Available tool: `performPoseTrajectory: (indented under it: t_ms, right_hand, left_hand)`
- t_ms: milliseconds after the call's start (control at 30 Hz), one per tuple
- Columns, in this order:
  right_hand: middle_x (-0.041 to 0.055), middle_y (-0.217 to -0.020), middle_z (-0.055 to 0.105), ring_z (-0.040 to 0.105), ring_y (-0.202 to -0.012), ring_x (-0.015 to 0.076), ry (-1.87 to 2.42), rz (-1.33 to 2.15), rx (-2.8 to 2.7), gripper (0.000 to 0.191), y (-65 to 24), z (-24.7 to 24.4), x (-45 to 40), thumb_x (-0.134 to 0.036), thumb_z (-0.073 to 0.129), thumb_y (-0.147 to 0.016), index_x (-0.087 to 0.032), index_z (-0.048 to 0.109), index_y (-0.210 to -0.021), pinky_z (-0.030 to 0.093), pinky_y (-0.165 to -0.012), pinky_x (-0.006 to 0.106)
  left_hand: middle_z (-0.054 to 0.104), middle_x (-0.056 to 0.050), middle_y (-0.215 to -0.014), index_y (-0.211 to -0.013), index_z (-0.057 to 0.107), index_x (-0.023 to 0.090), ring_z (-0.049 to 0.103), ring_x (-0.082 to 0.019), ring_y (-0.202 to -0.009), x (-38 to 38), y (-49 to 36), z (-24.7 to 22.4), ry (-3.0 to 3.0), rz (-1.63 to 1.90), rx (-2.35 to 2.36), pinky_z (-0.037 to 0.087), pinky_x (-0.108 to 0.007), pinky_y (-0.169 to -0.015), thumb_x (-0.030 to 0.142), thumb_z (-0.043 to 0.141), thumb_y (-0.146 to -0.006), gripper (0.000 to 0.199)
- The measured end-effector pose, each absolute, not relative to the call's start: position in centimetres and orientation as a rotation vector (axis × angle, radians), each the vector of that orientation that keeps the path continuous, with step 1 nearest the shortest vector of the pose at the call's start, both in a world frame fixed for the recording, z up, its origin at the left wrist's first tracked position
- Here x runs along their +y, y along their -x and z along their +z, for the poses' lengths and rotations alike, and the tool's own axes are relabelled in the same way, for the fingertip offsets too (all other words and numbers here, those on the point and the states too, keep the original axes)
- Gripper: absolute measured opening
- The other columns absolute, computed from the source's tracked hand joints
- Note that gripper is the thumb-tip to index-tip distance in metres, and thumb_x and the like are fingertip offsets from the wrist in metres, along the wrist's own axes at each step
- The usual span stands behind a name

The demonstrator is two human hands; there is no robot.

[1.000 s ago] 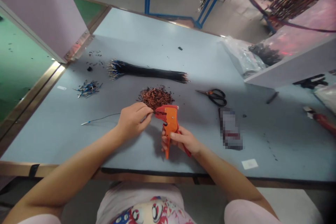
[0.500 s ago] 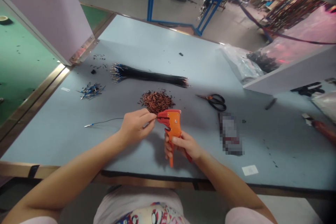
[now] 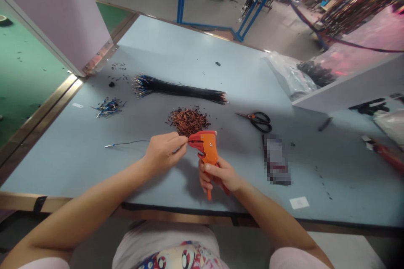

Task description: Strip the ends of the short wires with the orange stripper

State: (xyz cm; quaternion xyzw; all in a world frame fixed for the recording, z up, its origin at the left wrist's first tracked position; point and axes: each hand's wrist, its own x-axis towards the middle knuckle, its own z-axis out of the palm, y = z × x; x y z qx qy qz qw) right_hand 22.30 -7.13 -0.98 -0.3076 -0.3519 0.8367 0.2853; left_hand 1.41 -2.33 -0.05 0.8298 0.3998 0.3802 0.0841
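My left hand [image 3: 166, 149] pinches a thin black wire [image 3: 132, 141], whose blue-and-silver tipped end trails out to the left over the table. The wire's other end is at the jaws of an orange and red wire stripper [image 3: 208, 146]. Around the handles of this tool my right hand [image 3: 219, 175] is closed. Just beyond the jaws lies a heap of copper-coloured and black scraps [image 3: 188, 120]. Farther back, a long bundle of black wires [image 3: 183, 90] with blue and silver ends rests on the table.
Blue-tipped pieces [image 3: 109, 107] are heaped at the left. Scissors [image 3: 259, 121] and a blurred-out dark object [image 3: 277, 159] lie to the right, with a white label [image 3: 299, 202] nearer the edge. White panels [image 3: 59, 17] rise at both sides; plastic bags [image 3: 292, 75] lie back right.
The stripper's handles look slightly closer together than before. The wire's trailing tip has shifted a little to the right and away from me; both hands stay nearly in place.
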Motion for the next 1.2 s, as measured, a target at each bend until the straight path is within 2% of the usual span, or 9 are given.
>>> performPoseTrajectory:
  t_ms: [133,233,300,367,467,633,767,967,1200]
  right_hand:
    - [-0.0065,-0.054,0.042,0.044,-0.041,0.0062,0.838,2.237,-0.927,0.032,-22.2,-0.8,-7.2,-0.040,0.061,-0.081,-0.017,0.043,-0.068,0.047,-0.044,0.024]
    - [-0.0092,-0.049,0.034,0.032,-0.034,0.0035,0.866,2.212,-0.866,0.035,-22.0,-0.8,-7.1,-0.041,0.060,-0.082,-0.018,0.039,-0.064,0.037,-0.033,0.018]
    - [-0.0099,-0.049,0.032,0.029,-0.033,0.0030,0.852,2.211,-0.833,0.034,-21.9,-1.0,-7.1,-0.042,0.060,-0.081,-0.018,0.040,-0.067,0.034,-0.032,0.017]
    - [-0.0080,-0.053,0.039,0.036,-0.037,0.0049,0.813,2.210,-0.814,0.031,-21.9,-0.9,-6.9,-0.043,0.062,-0.079,-0.017,0.046,-0.075,0.041,-0.038,0.021]
    - [-0.0025,-0.064,0.050,0.050,-0.052,0.0104,0.756,2.216,-0.765,0.035,-22.3,-0.5,-6.5,-0.045,0.065,-0.076,-0.016,0.051,-0.088,0.049,-0.056,0.032]
    - [0.0017,-0.075,0.054,0.056,-0.066,0.0150,0.720,2.277,-0.713,0.033,-23.6,0.4,-5.8,-0.038,0.066,-0.075,-0.014,0.053,-0.094,0.049,-0.072,0.041]
    - [0.0044,-0.080,0.057,0.059,-0.071,0.0187,0.714,2.354,-0.707,0.036,-24.1,0.5,-5.7,-0.036,0.066,-0.074,-0.013,0.054,-0.099,0.049,-0.073,0.045]
    - [0.0058,-0.080,0.061,0.063,-0.071,0.0209,0.760,2.347,-0.735,0.035,-23.8,0.0,-5.9,-0.032,0.068,-0.073,-0.012,0.054,-0.099,0.051,-0.071,0.044]
    - [0.0068,-0.078,0.064,0.066,-0.073,0.0230,0.825,2.313,-0.822,0.034,-23.3,0.4,-6.5,-0.034,0.068,-0.075,-0.012,0.054,-0.096,0.051,-0.071,0.042]
  left_hand:
    - [0.048,0.004,-0.054,-0.079,0.063,0.021,0.043,-0.008,-0.051,-2.4,-1.5,-0.4,-2.488,1.109,1.207,0.031,-0.022,-0.053,0.024,0.046,-0.086,0.019]
    - [0.050,0.004,-0.055,-0.079,0.063,0.020,0.044,-0.008,-0.052,-2.3,-1.6,-0.6,-2.489,1.072,1.236,0.031,-0.022,-0.053,0.024,0.046,-0.086,0.020]
    - [0.051,0.003,-0.056,-0.078,0.063,0.020,0.045,-0.008,-0.053,-2.1,-1.6,-0.7,-2.473,1.052,1.251,0.032,-0.022,-0.054,0.023,0.046,-0.086,0.019]
    - [0.054,0.003,-0.058,-0.079,0.063,0.019,0.047,-0.008,-0.054,-2.0,-1.5,-0.6,-2.450,1.051,1.250,0.033,-0.021,-0.055,0.022,0.047,-0.085,0.017]
    - [0.059,0.002,-0.063,-0.081,0.064,0.019,0.050,-0.008,-0.056,-1.7,-1.3,-0.4,-2.410,1.076,1.274,0.035,-0.021,-0.057,0.021,0.050,-0.083,0.014]
    - [0.064,0.002,-0.068,-0.080,0.064,0.018,0.054,-0.009,-0.058,-1.2,-1.0,-0.2,-2.308,1.160,1.424,0.038,-0.020,-0.059,0.019,0.053,-0.080,0.011]
    - [0.064,0.001,-0.069,-0.083,0.064,0.018,0.054,-0.009,-0.058,-0.8,-0.9,-0.3,-2.265,1.213,1.453,0.039,-0.020,-0.059,0.018,0.053,-0.079,0.012]
    - [0.062,0.001,-0.067,-0.087,0.065,0.018,0.053,-0.009,-0.059,-1.0,-1.0,-0.5,-2.334,1.191,1.336,0.038,-0.021,-0.059,0.019,0.052,-0.082,0.014]
    - [0.060,0.001,-0.063,-0.079,0.062,0.018,0.053,-0.009,-0.059,-1.8,-1.6,-0.4,-2.362,1.223,1.225,0.039,-0.021,-0.059,0.020,0.052,-0.082,0.011]
